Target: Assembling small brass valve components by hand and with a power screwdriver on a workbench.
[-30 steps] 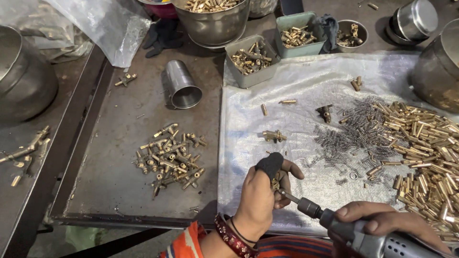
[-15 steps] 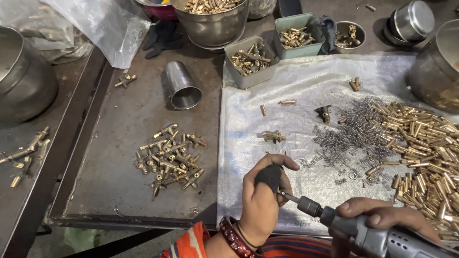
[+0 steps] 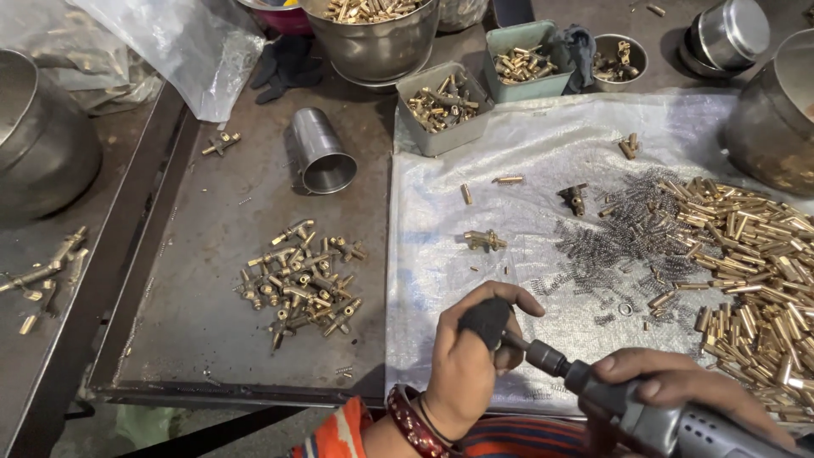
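Left hand [image 3: 466, 369] raised, fingers [image 3: 509, 298] curled shut, right hand [image 3: 678, 386] low, fingers wrapped closed

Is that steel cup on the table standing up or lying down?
Lying down. The steel cup rests on its side on the dark table, its open mouth turned toward the camera, with nothing seen inside.

Dark metal tray-top bench [image 3: 212, 254] is carrying a silvery plastic sheet [image 3: 526, 161] on its right half, a tipped steel cup [image 3: 320, 154], a heap of brass fittings [image 3: 298, 282], one stray fitting [image 3: 220, 142], and a steel bowl [image 3: 373, 34] at the back.
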